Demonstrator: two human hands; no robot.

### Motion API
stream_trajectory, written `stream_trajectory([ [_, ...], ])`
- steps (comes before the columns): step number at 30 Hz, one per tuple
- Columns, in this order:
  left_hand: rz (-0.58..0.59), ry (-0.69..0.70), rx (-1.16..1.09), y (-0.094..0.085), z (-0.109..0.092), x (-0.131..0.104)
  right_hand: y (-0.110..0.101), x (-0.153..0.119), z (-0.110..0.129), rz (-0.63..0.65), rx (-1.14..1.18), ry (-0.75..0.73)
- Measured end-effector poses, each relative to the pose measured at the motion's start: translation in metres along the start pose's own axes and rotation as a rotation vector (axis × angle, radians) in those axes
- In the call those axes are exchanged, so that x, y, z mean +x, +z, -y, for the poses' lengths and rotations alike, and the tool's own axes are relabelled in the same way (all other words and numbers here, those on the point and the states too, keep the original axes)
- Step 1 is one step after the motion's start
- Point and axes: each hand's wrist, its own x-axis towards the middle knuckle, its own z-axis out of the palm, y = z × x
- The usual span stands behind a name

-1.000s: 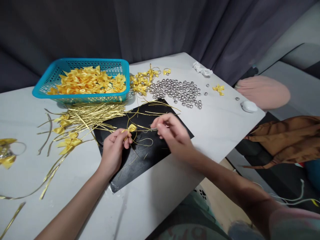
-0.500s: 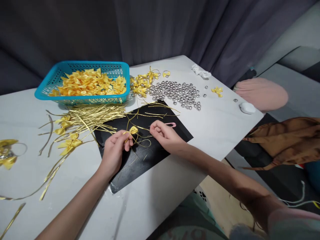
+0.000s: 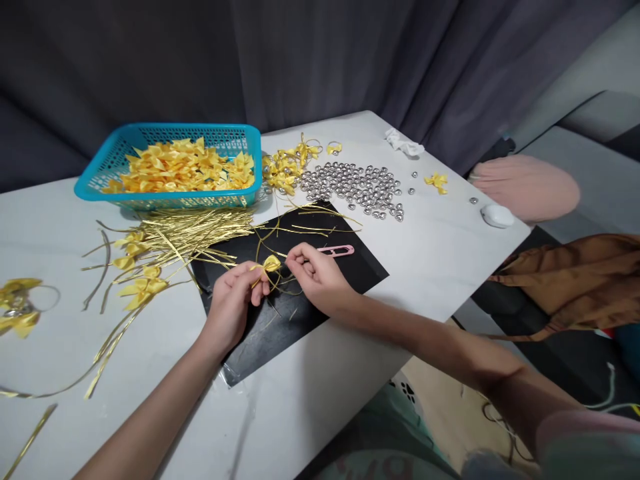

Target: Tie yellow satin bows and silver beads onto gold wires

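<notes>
L hand [image 3: 234,293] pinches yellow bow [image 3: 272,264], prob. to steady it; R hand [image 3: 320,277] curled just right of it, can't tell grip.

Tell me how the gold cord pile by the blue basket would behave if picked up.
The gold cord pile would likely shift and splay, since its strands overlap loosely. It is probably light, each strand being thin. Most lie fairly straight, so they may be slightly springy rather than limp.
</notes>
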Motion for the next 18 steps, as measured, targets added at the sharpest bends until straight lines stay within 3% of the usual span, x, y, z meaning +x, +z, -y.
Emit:
stream_trajectory([
  [7,0.023,-0.008,-0.017,-0.001,0.001,-0.001,0.007,0.003,-0.004,0.182,0.144,0.071],
  [10,0.021,-0.01,-0.025,0.0,0.0,-0.002,0.007,0.003,-0.001,0.191,0.189,0.119],
  [13,0.009,-0.009,-0.032,0.0,-0.001,-0.003,0.003,0.001,0.0,-0.008,0.106,0.11],
  [16,0.005,-0.009,-0.035,0.001,-0.002,-0.002,-0.002,-0.003,0.004,-0.311,0.009,-0.022],
  [18,0.006,-0.009,-0.035,0.001,-0.002,-0.002,-0.004,-0.004,0.009,-0.388,-0.005,-0.117],
])
